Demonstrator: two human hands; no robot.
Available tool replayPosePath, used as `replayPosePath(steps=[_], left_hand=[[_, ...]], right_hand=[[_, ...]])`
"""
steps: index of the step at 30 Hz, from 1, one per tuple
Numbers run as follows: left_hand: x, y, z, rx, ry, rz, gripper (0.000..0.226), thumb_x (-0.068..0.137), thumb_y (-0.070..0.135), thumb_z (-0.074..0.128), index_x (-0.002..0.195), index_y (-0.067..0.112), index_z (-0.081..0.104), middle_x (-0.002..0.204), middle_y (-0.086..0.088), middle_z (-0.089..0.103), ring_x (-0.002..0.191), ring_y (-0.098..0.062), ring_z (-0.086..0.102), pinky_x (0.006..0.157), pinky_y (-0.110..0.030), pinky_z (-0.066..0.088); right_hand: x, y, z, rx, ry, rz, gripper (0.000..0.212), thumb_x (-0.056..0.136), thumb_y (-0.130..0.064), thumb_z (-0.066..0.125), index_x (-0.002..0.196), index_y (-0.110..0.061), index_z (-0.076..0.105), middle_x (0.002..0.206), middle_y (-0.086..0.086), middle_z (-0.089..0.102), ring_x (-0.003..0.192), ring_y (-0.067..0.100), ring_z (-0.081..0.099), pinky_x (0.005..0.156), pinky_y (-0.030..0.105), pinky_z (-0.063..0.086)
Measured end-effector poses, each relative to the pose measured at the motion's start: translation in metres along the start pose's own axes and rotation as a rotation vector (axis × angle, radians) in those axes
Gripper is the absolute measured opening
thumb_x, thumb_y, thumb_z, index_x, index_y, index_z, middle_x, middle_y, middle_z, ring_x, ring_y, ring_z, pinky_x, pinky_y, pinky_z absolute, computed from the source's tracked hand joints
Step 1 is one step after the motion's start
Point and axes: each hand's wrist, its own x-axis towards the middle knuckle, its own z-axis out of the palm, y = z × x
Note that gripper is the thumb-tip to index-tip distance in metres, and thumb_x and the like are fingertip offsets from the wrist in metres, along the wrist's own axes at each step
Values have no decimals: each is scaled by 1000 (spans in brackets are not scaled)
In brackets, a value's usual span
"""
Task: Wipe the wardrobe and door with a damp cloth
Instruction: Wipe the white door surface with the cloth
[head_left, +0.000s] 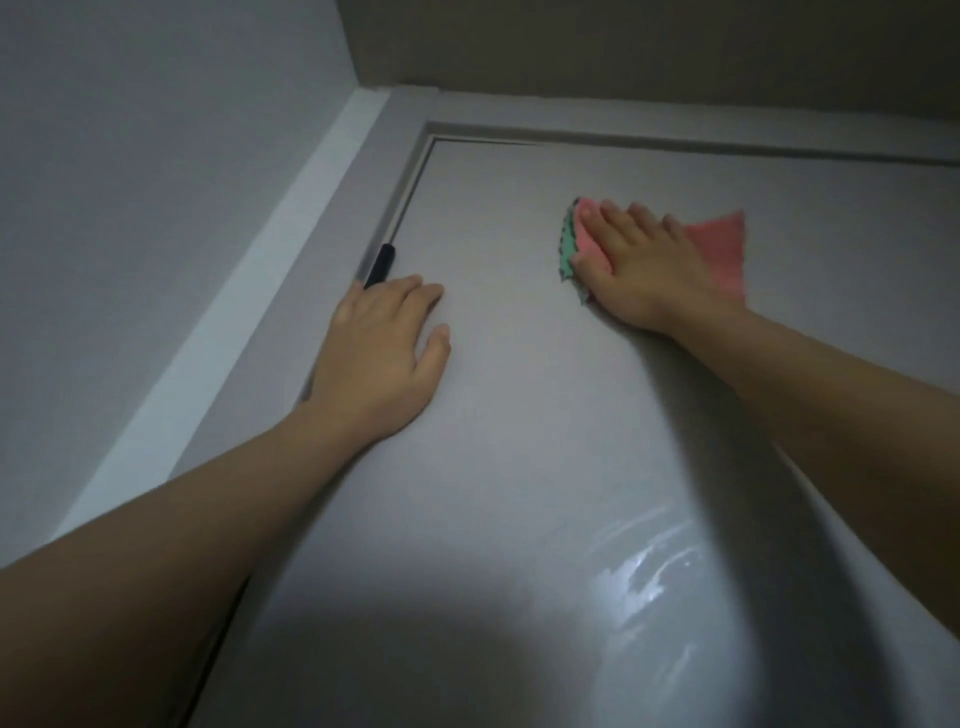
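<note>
A pale grey door (519, 415) fills the view, seen from below toward its top. My right hand (644, 270) lies flat, fingers straight, pressing a pink and green cloth (719, 254) against the upper part of the door. My left hand (382, 353) rests flat on the door near its left edge, fingers straight, holding nothing. Wet streaks (639, 577) shine on the lower part of the door.
A black hinge (381, 265) sits at the door's left edge, just above my left hand. The grey door frame (395, 150) runs along the left and top. A white wall (130, 182) stands to the left, and a beige surface (649, 47) lies above the frame.
</note>
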Motion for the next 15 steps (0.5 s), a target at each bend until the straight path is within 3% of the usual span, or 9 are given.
replayPosePath(steps=[2, 5, 7, 11, 15], left_hand=[[2, 0, 1, 9, 6, 11, 61, 88, 40, 28, 132, 6, 53, 135, -13, 53, 127, -28, 46, 113, -45, 22], [0, -8, 2, 30, 20, 34, 61, 87, 38, 28, 134, 6, 51, 137, -14, 52, 128, -28, 45, 114, -42, 18], [0, -10, 3, 38, 36, 40, 61, 87, 37, 28, 134, 7, 52, 136, -14, 52, 127, -28, 45, 113, -43, 20], [0, -10, 5, 36, 40, 45, 60, 87, 36, 28, 133, 6, 52, 136, -13, 52, 127, -28, 46, 113, -45, 23], [3, -10, 4, 39, 47, 49, 58, 87, 35, 31, 134, 7, 52, 137, -14, 52, 127, -28, 46, 113, -44, 23]], right_hand=[[-14, -32, 5, 5, 3, -94, 60, 100, -52, 14, 153, -28, 0, 161, -4, -1, 148, 19, -1, 118, 38, -3], [-68, -60, 12, 23, 21, -400, 66, 92, -58, 9, 152, -34, -2, 159, -12, -4, 147, 12, -3, 118, 34, -6], [-54, -52, 9, 47, -10, -389, 67, 90, -62, 12, 152, -37, -1, 160, -14, -2, 147, 10, -3, 118, 33, -6], [2, -51, 4, 5, -57, -132, 63, 98, -57, 15, 153, -31, 0, 161, -5, -1, 148, 17, -2, 118, 37, -4], [-100, -59, 13, 12, 1, -452, 72, 88, -63, 3, 153, -31, -1, 160, -9, -3, 147, 12, -5, 119, 34, -5]])
